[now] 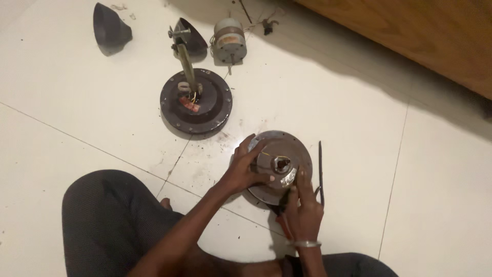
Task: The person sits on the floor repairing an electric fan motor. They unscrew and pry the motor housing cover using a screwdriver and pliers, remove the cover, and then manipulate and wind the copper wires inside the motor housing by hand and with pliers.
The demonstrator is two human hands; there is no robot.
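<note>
A round grey metal motor cover (287, 154) lies on the white tiled floor in front of me. My left hand (245, 172) grips its left rim, fingers spread over the edge. My right hand (302, 210) rests at its near edge, one finger pointing up onto the metal; a red-handled tool partly shows under this hand, and I cannot tell whether the hand grips it. A dark round motor body (196, 105) with a brass-coloured rod standing up from its middle sits farther away, to the left.
A thin black rod (321, 166) lies right of the cover. At the back are two dark cone-shaped caps (108, 28), (190, 36) and a small cylindrical motor (229, 42). A wooden furniture edge (435, 36) runs along the upper right. My knee (107, 220) is at lower left.
</note>
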